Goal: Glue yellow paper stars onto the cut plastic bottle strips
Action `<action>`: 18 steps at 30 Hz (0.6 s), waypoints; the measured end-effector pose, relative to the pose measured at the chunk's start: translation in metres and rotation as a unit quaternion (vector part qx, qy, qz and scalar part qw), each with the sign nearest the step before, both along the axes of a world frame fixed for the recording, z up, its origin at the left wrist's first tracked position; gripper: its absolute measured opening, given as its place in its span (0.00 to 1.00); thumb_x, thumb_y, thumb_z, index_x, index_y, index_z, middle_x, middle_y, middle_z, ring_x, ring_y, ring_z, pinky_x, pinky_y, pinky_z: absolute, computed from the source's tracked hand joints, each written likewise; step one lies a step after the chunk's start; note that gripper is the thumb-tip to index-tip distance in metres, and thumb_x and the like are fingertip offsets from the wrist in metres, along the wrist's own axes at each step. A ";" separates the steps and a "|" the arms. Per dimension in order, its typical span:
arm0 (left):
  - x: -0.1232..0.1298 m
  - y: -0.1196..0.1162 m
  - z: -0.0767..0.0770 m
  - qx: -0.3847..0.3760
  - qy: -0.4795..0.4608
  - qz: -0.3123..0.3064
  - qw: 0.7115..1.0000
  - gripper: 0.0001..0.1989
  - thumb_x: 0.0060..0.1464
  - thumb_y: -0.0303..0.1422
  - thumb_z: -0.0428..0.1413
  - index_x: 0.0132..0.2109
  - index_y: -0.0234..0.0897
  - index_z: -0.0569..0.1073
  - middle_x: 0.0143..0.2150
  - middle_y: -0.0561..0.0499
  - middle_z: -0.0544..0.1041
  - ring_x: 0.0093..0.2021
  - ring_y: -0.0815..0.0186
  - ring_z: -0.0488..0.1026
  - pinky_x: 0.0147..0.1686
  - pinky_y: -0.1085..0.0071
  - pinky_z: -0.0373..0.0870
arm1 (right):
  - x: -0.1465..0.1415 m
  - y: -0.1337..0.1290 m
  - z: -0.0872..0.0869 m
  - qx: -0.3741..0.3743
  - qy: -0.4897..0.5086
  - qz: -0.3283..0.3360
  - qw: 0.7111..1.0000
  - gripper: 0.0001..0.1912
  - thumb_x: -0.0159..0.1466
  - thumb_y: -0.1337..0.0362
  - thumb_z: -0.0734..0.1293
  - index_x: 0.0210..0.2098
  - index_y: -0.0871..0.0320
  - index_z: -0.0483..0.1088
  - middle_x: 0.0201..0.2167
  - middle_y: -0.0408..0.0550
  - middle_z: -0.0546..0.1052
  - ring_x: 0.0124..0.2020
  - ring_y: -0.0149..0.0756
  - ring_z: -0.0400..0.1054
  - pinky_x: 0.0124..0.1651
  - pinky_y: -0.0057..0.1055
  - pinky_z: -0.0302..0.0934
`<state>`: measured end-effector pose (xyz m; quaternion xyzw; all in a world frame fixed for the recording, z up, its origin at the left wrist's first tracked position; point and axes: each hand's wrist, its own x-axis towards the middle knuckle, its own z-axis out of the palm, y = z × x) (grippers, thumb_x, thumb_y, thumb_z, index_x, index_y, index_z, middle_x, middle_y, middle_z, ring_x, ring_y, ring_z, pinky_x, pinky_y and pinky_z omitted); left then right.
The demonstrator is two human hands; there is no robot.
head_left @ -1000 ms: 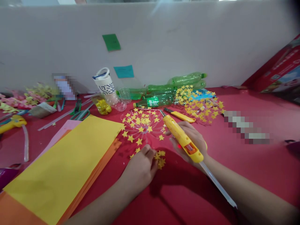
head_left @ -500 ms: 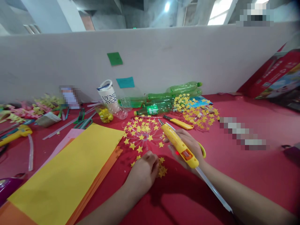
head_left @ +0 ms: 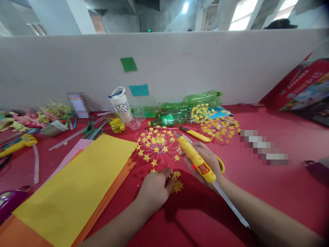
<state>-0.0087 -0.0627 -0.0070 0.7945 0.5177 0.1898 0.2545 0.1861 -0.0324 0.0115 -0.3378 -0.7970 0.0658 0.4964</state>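
My right hand (head_left: 205,159) is wrapped round a yellow glue gun (head_left: 196,157), its nozzle pointing up and left and a clear glue stick trailing from its back. A yellow scissor-like loop (head_left: 220,164) shows beside that hand. My left hand (head_left: 158,187) is curled at the edge of a small pile of yellow paper stars (head_left: 178,185); its fingertips are pressed together, and what they hold is too small to make out. Just beyond both hands lies a clear plastic piece with yellow stars on its strips (head_left: 157,140).
Yellow paper (head_left: 77,192) over orange sheets lies left. Behind are green bottles (head_left: 177,118), a yellow cutter (head_left: 197,135), a second star-covered piece (head_left: 218,125) and a white cup (head_left: 120,104). Another glue gun (head_left: 19,145) lies far left.
My left hand has shifted slightly left and its thumb and finger have moved at the star pile. The right hand holds the glue gun nearly as before. The view has shifted a little.
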 end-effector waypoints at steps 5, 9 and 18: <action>0.003 0.000 0.001 -0.158 -0.230 0.040 0.959 0.09 0.57 0.36 0.48 0.31 0.38 0.64 0.19 0.57 0.68 0.17 0.72 0.62 0.20 0.76 0.57 | -0.001 -0.005 0.003 -0.015 -0.010 0.018 1.000 0.03 0.58 0.66 0.67 0.29 0.56 0.67 0.27 0.48 0.72 0.36 0.41 0.67 0.40 0.39 0.65; 0.004 -0.003 0.011 -0.227 -0.347 0.051 0.909 0.10 0.56 0.39 0.50 0.32 0.38 0.63 0.17 0.59 0.67 0.12 0.76 0.54 0.14 0.78 0.50 | -0.007 -0.013 -0.001 -0.038 -0.023 0.070 0.997 0.07 0.56 0.65 0.69 0.31 0.55 0.65 0.29 0.47 0.72 0.36 0.41 0.66 0.40 0.38 0.63; 0.002 -0.006 0.018 -0.213 -0.374 0.047 0.902 0.09 0.56 0.38 0.51 0.33 0.36 0.66 0.19 0.58 0.67 0.13 0.77 0.57 0.14 0.79 0.52 | -0.022 -0.020 -0.004 -0.112 -0.001 0.036 0.993 0.07 0.56 0.70 0.66 0.27 0.55 0.62 0.26 0.43 0.69 0.31 0.36 0.65 0.34 0.32 0.61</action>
